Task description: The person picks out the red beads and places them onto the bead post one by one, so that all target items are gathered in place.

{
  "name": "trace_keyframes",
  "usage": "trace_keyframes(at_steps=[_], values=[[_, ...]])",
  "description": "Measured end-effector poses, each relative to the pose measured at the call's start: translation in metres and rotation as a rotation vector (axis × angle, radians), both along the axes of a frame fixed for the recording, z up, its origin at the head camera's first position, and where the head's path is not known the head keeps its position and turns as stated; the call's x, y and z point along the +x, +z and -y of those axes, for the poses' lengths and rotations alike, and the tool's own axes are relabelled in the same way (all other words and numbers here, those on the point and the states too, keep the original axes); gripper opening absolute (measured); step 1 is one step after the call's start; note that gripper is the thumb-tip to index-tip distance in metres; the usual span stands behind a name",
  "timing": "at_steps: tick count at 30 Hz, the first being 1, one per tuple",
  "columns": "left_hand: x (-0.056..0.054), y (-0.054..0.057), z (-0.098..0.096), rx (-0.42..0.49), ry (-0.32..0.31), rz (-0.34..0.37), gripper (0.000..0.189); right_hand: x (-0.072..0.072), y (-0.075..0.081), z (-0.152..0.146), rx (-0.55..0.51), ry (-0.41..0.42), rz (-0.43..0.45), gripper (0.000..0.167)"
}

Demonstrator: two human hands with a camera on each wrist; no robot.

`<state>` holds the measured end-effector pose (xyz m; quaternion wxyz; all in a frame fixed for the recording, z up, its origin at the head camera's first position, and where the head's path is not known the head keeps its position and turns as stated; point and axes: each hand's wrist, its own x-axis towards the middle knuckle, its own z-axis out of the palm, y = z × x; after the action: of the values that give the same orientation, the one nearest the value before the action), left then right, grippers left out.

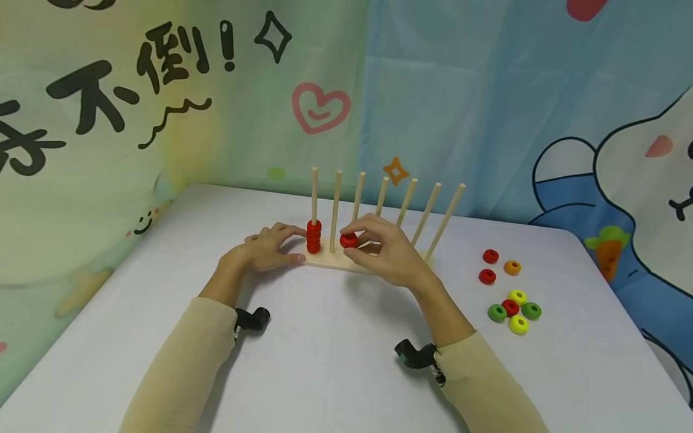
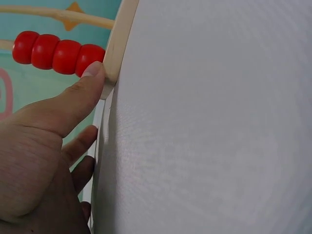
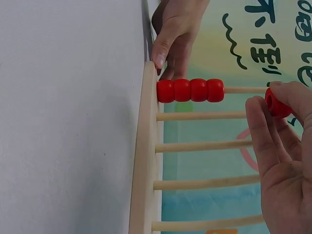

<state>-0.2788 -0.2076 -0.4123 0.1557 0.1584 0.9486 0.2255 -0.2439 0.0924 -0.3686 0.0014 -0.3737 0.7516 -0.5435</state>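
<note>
A wooden peg rack (image 1: 338, 260) with several upright pegs stands on the table. Red beads (image 1: 313, 237) are stacked on its leftmost peg; several show in the right wrist view. My left hand (image 1: 265, 248) holds the left end of the base, thumb at the front corner and index finger behind, beside the stack. Between thumb and fingers, my right hand (image 1: 387, 249) pinches one red bead (image 3: 278, 103), raised above the base. In the right wrist view this bead is near the upper part of the stacked peg, its hole partly visible. The right hand hides parts of the middle pegs.
Loose beads lie on the table to the right: red beads (image 1: 487, 276), an orange bead (image 1: 512, 267), yellow beads (image 1: 518, 325) and green beads (image 1: 532, 311). A printed curtain (image 1: 444, 108) hangs behind the white table (image 1: 325, 373).
</note>
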Motion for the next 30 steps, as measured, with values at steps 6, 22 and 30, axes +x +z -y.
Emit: trace_keyframes(at_steps=[6,22,30], values=[[-0.001,0.002,0.002,-0.005,-0.008,-0.003,0.069,-0.003,-0.001,0.006,-0.007,-0.009,-0.011,0.030],[0.001,0.004,0.007,0.004,0.010,-0.003,0.068,-0.007,0.004,0.030,-0.035,-0.006,-0.017,0.031],[-0.001,0.000,0.004,0.001,0.002,-0.004,0.070,-0.009,0.011,0.032,-0.042,-0.013,-0.019,0.032]])
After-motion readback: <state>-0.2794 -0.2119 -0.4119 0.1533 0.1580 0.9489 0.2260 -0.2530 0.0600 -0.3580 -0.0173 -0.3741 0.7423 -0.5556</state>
